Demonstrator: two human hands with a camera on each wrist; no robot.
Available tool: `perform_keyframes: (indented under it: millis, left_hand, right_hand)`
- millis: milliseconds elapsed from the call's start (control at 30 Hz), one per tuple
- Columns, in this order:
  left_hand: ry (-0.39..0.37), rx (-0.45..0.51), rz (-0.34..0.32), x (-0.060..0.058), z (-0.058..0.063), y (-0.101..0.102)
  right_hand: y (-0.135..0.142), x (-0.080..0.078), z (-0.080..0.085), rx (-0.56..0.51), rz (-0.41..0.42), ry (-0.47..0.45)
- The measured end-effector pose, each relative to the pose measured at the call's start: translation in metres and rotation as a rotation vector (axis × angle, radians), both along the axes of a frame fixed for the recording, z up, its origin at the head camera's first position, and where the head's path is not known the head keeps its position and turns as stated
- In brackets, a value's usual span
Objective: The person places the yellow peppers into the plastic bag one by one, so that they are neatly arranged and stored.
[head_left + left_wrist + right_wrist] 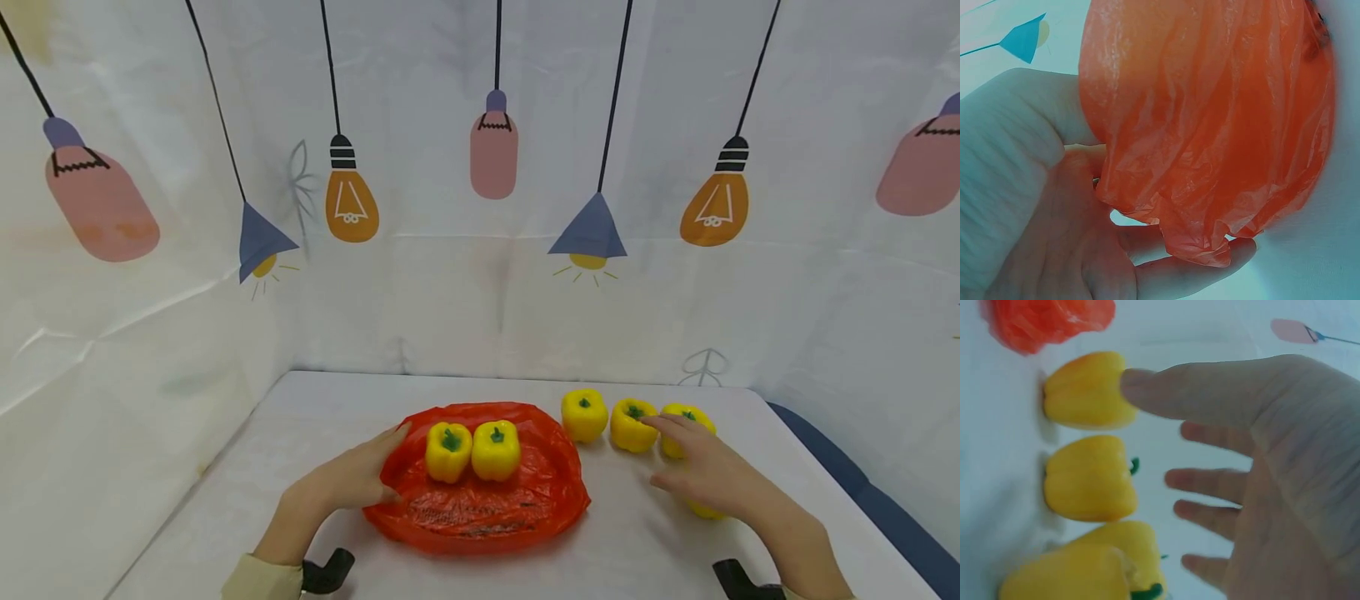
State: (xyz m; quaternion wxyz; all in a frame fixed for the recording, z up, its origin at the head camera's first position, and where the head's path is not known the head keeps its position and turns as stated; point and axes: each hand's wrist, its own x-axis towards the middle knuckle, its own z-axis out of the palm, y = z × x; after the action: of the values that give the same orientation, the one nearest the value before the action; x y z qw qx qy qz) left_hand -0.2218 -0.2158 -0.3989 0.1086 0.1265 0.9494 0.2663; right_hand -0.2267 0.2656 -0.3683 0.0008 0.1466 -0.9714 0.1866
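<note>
Two yellow bell peppers [448,452] with green stems sit side by side on a red plastic bag [480,529]. At the bag's left side, my left hand [352,471] touches its edge with thumb and fingers spread apart. Crumpled plastic [1210,156] hides the thumb tip and some fingertips in the left wrist view. My right hand [701,467] hovers over more yellow peppers [632,425] to the right of the bag, its fingers extended and holding nothing. Another pepper [707,510] shows partly beneath that hand. The right thumb overlaps a pepper [1088,390] in the right wrist view.
Everything lies on a white table [330,400]. Behind it hangs a pale sheet [442,292] printed with lamps and bulbs. Something dark blue [885,508] runs along the table's right edge.
</note>
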Motion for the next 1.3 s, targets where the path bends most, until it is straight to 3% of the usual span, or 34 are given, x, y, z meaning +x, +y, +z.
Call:
perform_keyframes:
  millis: [133, 367, 467, 900, 1300]
  left_hand:
    - [0.006, -0.005, -0.004, 0.000, 0.001, 0.000]
    - [0.009, -0.017, -0.001, 0.001, 0.002, 0.000]
    - [0.010, -0.018, 0.000, 0.001, 0.001, 0.000]
    - [0.011, -0.011, 0.002, 0.001, 0.002, 0.001]
    - [0.023, -0.014, -0.009, 0.003, 0.004, 0.001]
  right_hand:
    - [0.016, -0.001, 0.000, 0.016, 0.014, -0.025]
    - [0.036, -0.003, 0.001, -0.008, -0.039, -0.215]
    - [0.042, -0.005, 0.001, -0.009, -0.046, -0.252]
    - [0.066, -0.007, -0.008, -0.012, -0.065, -0.259]
    - [0.056, -0.005, -0.002, -0.047, -0.066, -0.197]
